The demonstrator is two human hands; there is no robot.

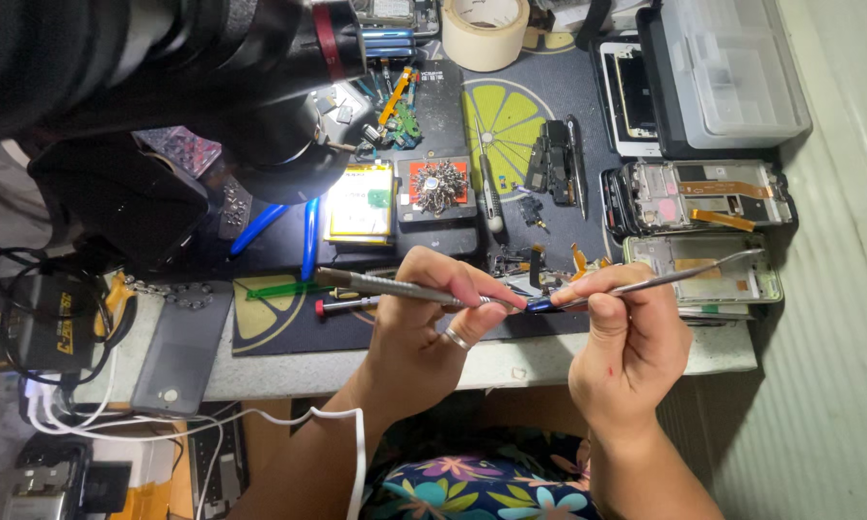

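At the far left of the bench, a black box (43, 327) wrapped in dark cable is seen, with white cables (116, 414) trailing below it, and a grey phone (181, 349) is laid face down just beside it at the bench edge. Above these, much of the upper left is blocked by a dark microscope (212, 87), under which a lit yellow-and-white battery (361, 200) is placed on the black work mat (279, 332). Just right of the battery, a small orange tray (437, 188) heaped with tiny screws is found. Lower down, near the front edge of the mat, the left hand (424, 323) is closed around a grey metal screwdriver (395, 287), a ring being worn on one finger; a second screwdriver with a red cap (342, 307) lies beneath it on the mat. The driver's tip is brought to a small blue part (539, 305), which is pinched in the fingertips of the right hand (626, 351). A thin metal spudger (689, 274) is also gripped by the right hand, its flat end angled up and to the right. Behind it, two opened phone frames (698, 197) are set side by side, and a clear plastic box (727, 67) is placed at the upper right, with a roll of tape (484, 29) to its left.
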